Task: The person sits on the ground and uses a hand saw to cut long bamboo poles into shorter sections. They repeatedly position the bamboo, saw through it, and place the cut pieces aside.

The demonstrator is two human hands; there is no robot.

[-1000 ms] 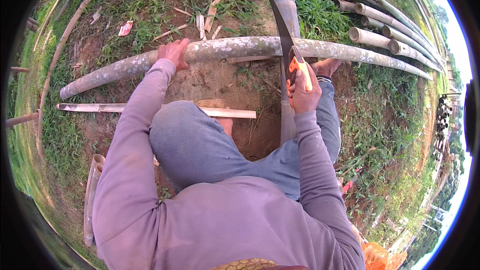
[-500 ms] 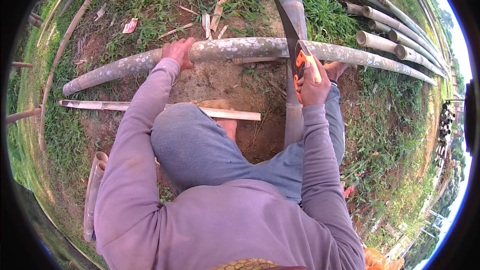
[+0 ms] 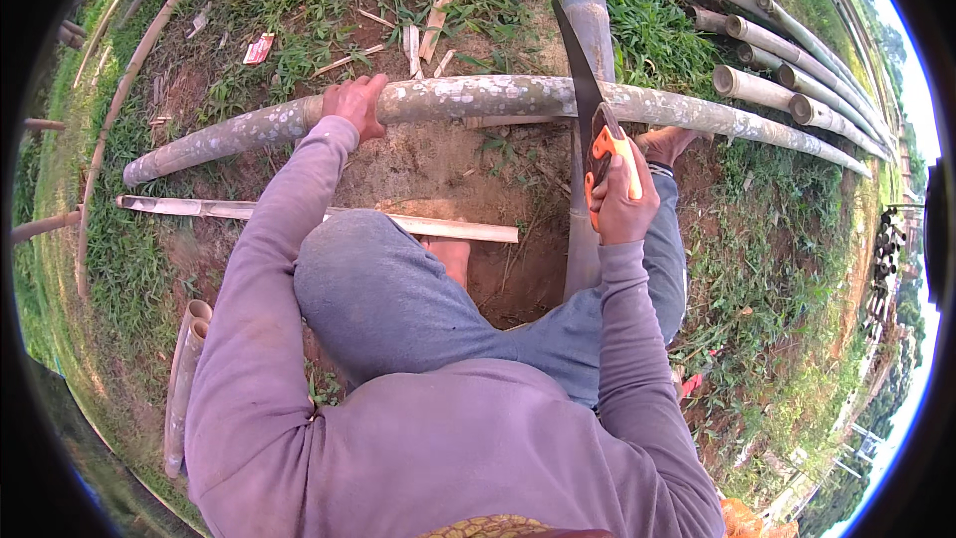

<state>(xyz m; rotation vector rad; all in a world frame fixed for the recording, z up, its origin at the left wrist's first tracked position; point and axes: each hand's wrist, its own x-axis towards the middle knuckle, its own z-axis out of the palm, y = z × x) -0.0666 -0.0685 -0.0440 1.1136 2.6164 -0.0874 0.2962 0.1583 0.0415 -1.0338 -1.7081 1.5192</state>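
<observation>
A long, mottled bamboo pole [image 3: 468, 98] lies crosswise in front of me, over another bamboo pole [image 3: 588, 30] that runs away from me. My left hand [image 3: 355, 108] is closed around the crosswise pole, left of its middle. In my right hand [image 3: 625, 197] is the orange handle of a handsaw [image 3: 580, 65]. Its dark blade lies across the crosswise pole where the two poles cross, with the tip pointing away from me. How deep the blade sits in the bamboo I cannot tell. My bare right foot [image 3: 665, 142] is beside the pole, right of the saw.
A split bamboo strip [image 3: 448, 228] lies between my legs and the pole. Several cut bamboo poles [image 3: 767, 88] are piled at the far right. Short bamboo pieces [image 3: 185, 379] lie at my left, and bamboo scraps [image 3: 435, 25] are strewn on the grass beyond the pole.
My right hand has drawn the saw back toward me, so its handle now sits nearer my body. My left hand stays in place on the pole.
</observation>
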